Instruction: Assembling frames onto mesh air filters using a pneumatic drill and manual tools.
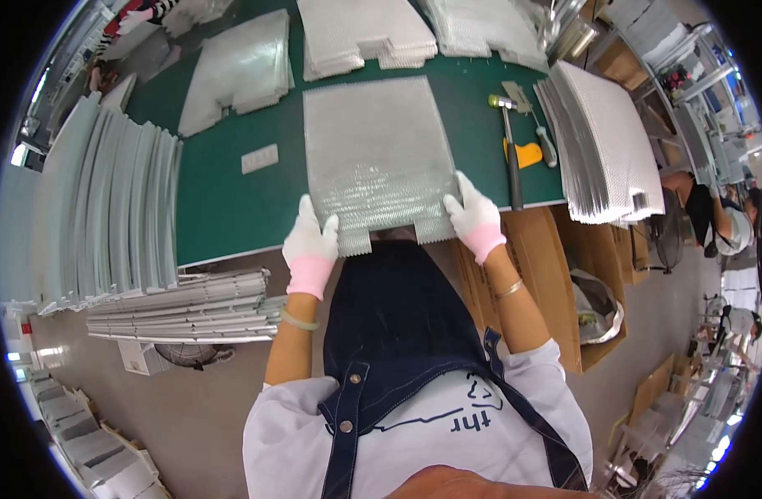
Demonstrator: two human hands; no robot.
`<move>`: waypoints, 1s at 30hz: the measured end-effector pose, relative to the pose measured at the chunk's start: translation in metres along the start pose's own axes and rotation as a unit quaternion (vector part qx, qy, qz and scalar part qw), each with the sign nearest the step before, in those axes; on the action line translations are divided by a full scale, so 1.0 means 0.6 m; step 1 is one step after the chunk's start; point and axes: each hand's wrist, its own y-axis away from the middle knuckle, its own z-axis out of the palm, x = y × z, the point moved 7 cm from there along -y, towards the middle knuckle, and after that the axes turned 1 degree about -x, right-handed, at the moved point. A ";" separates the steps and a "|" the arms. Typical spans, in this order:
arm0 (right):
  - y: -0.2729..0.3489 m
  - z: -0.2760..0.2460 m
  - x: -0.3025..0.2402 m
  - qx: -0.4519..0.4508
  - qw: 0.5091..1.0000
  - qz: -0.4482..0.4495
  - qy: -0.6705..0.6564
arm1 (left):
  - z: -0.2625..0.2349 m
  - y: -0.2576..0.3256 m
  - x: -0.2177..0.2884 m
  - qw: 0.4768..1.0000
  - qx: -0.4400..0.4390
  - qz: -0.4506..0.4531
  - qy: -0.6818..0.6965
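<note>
Translucent grey, notched plastic panel (pixel 377 150) — white-gloved left hand (pixel 311 239) and right hand (pixel 474 214) grip its sides; black-handled hammer (pixel 512 162) — right of panel.

The green table (pixel 223 204) bears panel stacks (pixel 368 37), a hammer (pixel 511 158), perhaps a scraper (pixel 528 155).

A head-worn fisheye view looks down from close above. The counter (pixel 223 200) spans twelve o'clock, the wearer's apron (pixel 401 303) six.

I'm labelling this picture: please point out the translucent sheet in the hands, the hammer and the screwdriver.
Translucent sheet (pixel 379 154): head view, on the middle of its flat face.
Hammer (pixel 512 158): head view, on its dark handle.
Screwdriver (pixel 548 147): head view, on its grey handle.
</note>
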 end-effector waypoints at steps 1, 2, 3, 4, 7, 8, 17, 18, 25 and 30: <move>0.003 0.001 -0.004 -0.004 1.000 -0.008 0.018 | -0.001 0.004 0.001 1.000 -0.001 0.002 -0.021; 0.002 -0.002 -0.009 0.001 1.000 -0.015 0.016 | -0.002 0.004 0.003 0.999 -0.002 0.004 -0.042; 0.000 0.001 -0.010 -0.026 0.999 0.002 0.043 | -0.006 0.000 0.005 0.999 0.007 0.004 -0.042; 0.001 0.006 -0.013 -0.055 0.996 0.019 0.069 | -0.004 -0.001 0.002 0.998 -0.017 -0.005 -0.063; -0.002 0.002 -0.021 -0.071 0.991 0.026 0.109 | -0.007 -0.001 0.004 0.993 -0.041 -0.012 -0.112; -0.001 0.002 -0.026 -0.083 0.988 0.045 0.125 | -0.010 -0.002 0.001 0.989 -0.048 -0.004 -0.137; 0.001 -0.044 -0.053 0.058 0.965 0.006 0.255 | -0.047 0.004 0.077 0.972 0.070 0.089 -0.207; -0.002 -0.039 -0.064 0.053 0.968 0.003 0.245 | -0.047 0.007 0.055 0.963 0.110 0.132 -0.207; 0.031 -0.090 -0.025 0.175 0.980 -0.077 0.054 | -0.041 -0.009 0.064 0.937 0.068 0.230 -0.253; 0.108 -0.358 0.072 0.417 0.892 -0.098 0.146 | -0.033 -0.022 0.054 0.954 0.049 0.215 -0.201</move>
